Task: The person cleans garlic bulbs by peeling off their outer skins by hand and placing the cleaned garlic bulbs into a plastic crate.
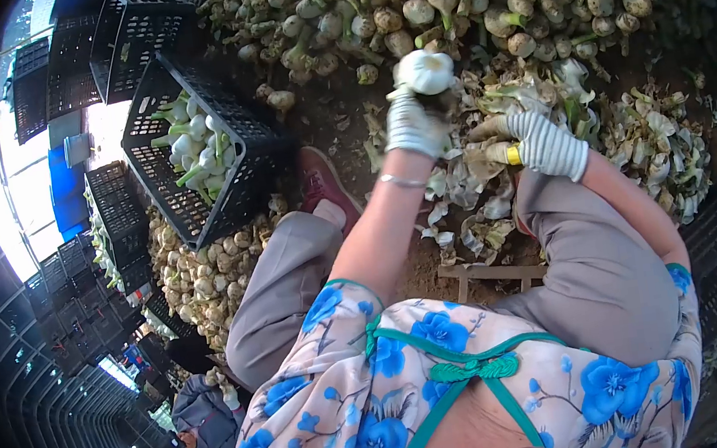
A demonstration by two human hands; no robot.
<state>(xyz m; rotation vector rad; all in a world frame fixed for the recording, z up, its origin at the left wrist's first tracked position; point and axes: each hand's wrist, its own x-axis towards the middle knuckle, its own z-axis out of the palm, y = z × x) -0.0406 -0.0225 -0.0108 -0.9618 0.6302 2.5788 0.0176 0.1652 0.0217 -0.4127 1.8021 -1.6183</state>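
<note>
My left hand [415, 127], in a white knitted glove, grips a clean white garlic bulb [427, 72]. It holds the bulb up in front of the unpeeled garlic pile; the bulb is slightly blurred. To its right, my right hand [537, 144] wears a striped white glove with bare, dirty fingertips and a yellow band on one finger. Its thumb and forefinger reach left with a small gap between them, and I see nothing held there. The other fingers are partly hidden. Under both hands lie loose garlic skins [476, 200].
A large heap of unpeeled garlic [413, 11] spreads ahead. At the left, a tilted black crate [257, 160] holds cleaned garlic with green stems. More garlic [212, 269] lies beside my leg. Other black crates [134, 37] stand farther left. Another person [207, 413] sits at the lower left.
</note>
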